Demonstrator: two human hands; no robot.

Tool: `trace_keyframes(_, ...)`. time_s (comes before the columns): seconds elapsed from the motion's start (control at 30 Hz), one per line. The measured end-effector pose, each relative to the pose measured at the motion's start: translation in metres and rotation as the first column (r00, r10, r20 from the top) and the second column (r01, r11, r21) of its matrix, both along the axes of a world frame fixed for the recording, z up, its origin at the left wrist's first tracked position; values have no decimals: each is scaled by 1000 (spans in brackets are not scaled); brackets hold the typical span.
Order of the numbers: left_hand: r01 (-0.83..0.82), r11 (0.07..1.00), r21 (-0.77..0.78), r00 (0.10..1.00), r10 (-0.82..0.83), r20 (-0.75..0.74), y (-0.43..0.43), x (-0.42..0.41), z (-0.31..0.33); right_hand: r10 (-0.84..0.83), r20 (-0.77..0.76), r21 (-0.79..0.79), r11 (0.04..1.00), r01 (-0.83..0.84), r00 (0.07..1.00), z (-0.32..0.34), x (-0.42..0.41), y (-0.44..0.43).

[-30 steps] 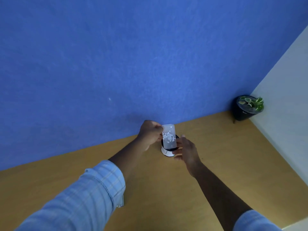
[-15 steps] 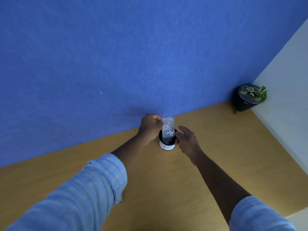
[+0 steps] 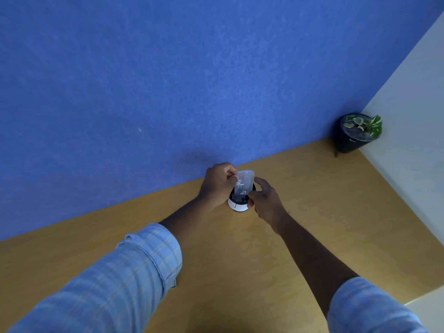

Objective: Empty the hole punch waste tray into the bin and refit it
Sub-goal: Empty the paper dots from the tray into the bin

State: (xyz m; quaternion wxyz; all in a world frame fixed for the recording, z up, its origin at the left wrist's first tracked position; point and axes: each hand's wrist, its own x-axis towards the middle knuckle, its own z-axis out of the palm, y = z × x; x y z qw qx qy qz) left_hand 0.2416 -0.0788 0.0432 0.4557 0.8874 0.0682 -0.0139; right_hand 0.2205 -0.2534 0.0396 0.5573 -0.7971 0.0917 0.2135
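Observation:
A clear plastic waste tray (image 3: 245,180) with a few white paper dots stuck inside is held tilted, its lower end over a small white bin (image 3: 237,205) with a dark opening. My left hand (image 3: 217,185) pinches the tray's upper left edge. My right hand (image 3: 265,201) rests against the bin's right side, thumb and fingers curved around its rim. The bin stands on the wooden desk (image 3: 240,255) close to the blue wall. The hole punch itself is not in view.
A blue partition wall (image 3: 192,80) rises right behind the bin. A black pot with a green plant (image 3: 355,133) sits in the far right corner by a white wall (image 3: 413,121). The desk's front right edge shows at the lower right.
The tray has dropped lower and tipped over the bin, and fewer paper dots show inside it. My right hand has closed in on the bin's side.

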Motion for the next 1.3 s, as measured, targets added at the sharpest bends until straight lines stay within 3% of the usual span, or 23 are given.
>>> trace_keyframes(0.53, 4, 1000, -23, 999, -3, 36, 4, -11, -3, -14, -10, -1, 1000, 14, 1000, -2, -4, 4)
trace_keyframes(0.67, 9, 1000, -6, 997, -8, 78, 3, -14, -4, 60, 53, -17, 998, -59, 997, -2, -8, 6)
trace_keyframes(0.8, 50, 998, 28, 992, -53, 111, 4, -18, -6, -5, 5, -11, 1000, 5, 1000, -4, -11, 3)
trace_keyframes(1.17, 117, 991, 58, 981, -124, 146, 4, -25, -8, 88, 65, 2, 996, -88, 994, 0, -18, 6)
trace_keyframes(1.3, 122, 990, 75, 976, -133, 171, 4, -26, -10, 29, 7, 9, 1000, -29, 1000, -4, -19, 5)
